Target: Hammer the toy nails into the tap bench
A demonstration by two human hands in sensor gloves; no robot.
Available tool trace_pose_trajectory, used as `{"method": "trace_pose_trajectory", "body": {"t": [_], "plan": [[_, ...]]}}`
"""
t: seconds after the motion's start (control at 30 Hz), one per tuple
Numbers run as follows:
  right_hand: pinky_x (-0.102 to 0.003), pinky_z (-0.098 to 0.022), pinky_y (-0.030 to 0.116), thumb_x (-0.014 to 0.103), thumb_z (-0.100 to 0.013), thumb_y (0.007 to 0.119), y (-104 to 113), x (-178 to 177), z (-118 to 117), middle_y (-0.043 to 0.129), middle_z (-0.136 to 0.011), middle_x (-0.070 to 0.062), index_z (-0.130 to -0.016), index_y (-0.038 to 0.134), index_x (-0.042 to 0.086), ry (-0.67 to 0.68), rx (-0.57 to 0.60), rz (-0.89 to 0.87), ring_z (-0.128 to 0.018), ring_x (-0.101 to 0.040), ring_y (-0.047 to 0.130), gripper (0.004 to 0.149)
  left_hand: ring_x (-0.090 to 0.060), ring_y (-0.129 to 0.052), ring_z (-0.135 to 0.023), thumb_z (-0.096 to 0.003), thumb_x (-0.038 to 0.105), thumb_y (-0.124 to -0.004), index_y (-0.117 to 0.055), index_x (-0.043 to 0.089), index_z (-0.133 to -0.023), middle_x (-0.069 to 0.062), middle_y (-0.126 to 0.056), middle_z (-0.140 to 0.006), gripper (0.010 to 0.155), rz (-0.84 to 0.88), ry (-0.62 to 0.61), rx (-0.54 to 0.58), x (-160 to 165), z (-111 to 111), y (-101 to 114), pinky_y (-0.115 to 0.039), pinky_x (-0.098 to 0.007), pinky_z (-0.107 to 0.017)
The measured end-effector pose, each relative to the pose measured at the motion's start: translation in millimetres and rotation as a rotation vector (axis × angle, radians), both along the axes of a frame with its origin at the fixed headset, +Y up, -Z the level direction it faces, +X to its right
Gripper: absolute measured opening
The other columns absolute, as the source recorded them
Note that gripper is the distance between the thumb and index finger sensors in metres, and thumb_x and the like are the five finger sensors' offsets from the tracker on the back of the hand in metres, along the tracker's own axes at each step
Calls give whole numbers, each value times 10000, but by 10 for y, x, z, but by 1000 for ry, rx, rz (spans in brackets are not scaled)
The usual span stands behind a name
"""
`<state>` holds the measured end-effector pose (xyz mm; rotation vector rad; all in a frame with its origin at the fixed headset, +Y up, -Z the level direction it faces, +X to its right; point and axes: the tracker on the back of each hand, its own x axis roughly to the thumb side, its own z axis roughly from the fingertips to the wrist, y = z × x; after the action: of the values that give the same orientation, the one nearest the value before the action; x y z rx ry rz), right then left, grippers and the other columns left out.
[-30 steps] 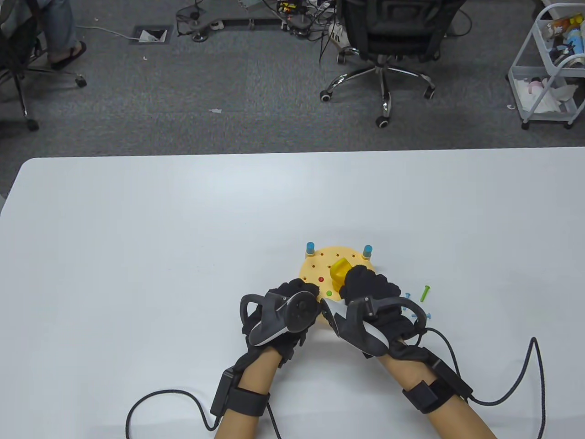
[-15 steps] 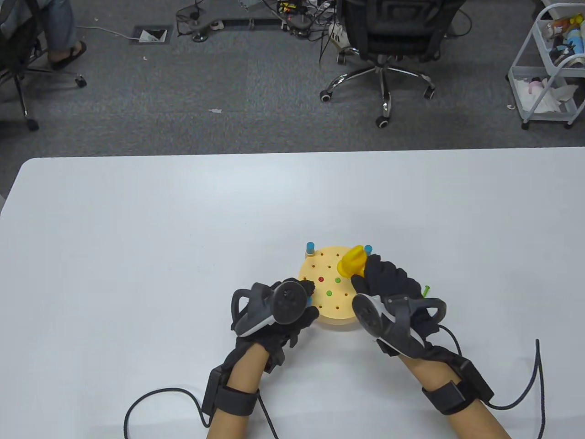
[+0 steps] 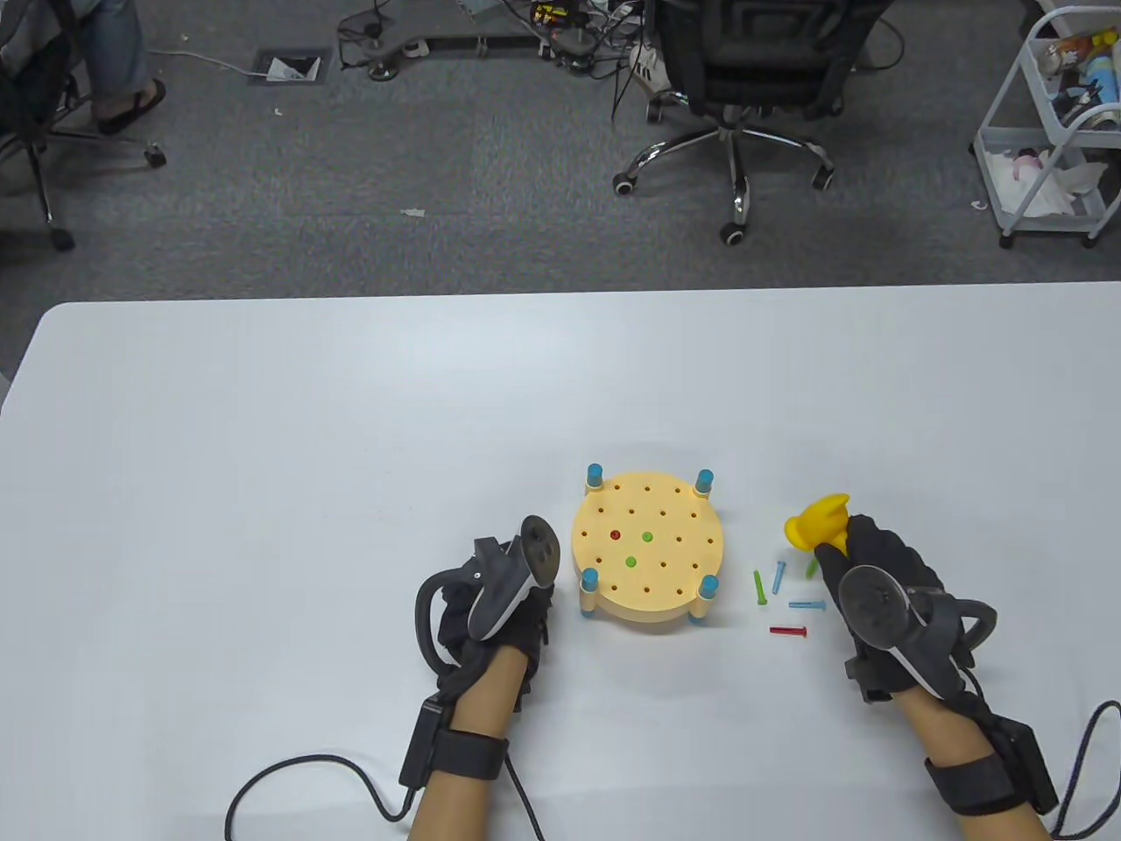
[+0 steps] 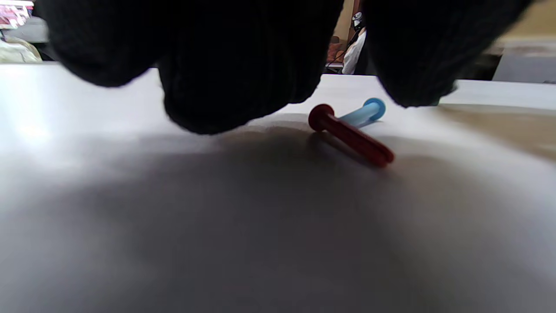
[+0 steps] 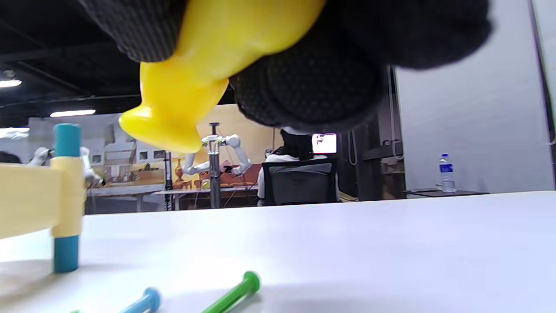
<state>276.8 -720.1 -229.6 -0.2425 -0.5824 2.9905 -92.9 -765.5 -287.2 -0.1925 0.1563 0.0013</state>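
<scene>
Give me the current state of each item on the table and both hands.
tap bench: upright, one red and two green nails seated flush.
loose nails: lying flat, right of bench.
yellow hammer: gripped, lifted off bench.
right hand: grips hammer.
left hand: beside bench, grasp unclear.

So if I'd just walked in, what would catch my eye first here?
Probably the round yellow tap bench in the middle of the white table, with one red and two green nail heads sunk into its top. Right of it, the gloved right hand grips a bright yellow toy hammer, above loose coloured nails scattered on the table.
</scene>
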Motion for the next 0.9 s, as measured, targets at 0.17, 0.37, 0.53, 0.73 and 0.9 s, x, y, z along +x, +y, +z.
{"method": "trace_pose_trajectory", "body": {"t": [0.17, 0.37, 0.53, 0.73, 0.9], "plan": [[-281, -252, 850, 518, -438, 627, 4, 55, -6, 921, -666, -79, -903, 740, 113, -13, -4, -30, -361, -191, 976, 627, -211, -973, -392, -344, 403, -876, -797, 138, -824, -146, -932, -664, 554, -51, 30, 6, 46, -2, -60, -822, -424, -315], [-281, -254, 851, 518, -438, 627, 5, 65, 13, 922, -666, -79, -903, 741, 116, -12, -14, -40, -362, -191, 976, 625, -186, -1009, -346, -355, 362, -875, -807, 144, -824, -119, -968, -641, 521, -86, 73, 9, 25, 31, -58, -856, -399, -274], [-282, -255, 851, 519, -438, 627, -31, 88, 11, 921, -666, -79, -903, 741, 115, -18, -28, -46, -362, -191, 976, 626, -140, -1024, -298, -353, 320, -889, -815, 128, -827, -110, -993, -628, 517, -143, 92, 19, 76, 41, -50, -878, -362, -234], [-282, -256, 851, 518, -438, 627, -45, 84, 14, 922, -665, -79, -902, 742, 116, -14, -35, -43, -361, -192, 976, 625, -90, -959, -231, -348, 306, -877, -757, 74, -863, -127, -966, -626, 578, -112, 75, -12, 48, 16, -84, -866, -348, -232], [-281, -254, 852, 519, -437, 627, -54, 71, 14, 923, -665, -78, -902, 742, 116, -3, -42, -41, -361, -191, 976, 626, -90, -927, -220, -341, 295, -829, -715, 40, -892, -156, -942, -616, 617, -6, 82, -21, -98, 34, -95, -855, -361, -238]]}}
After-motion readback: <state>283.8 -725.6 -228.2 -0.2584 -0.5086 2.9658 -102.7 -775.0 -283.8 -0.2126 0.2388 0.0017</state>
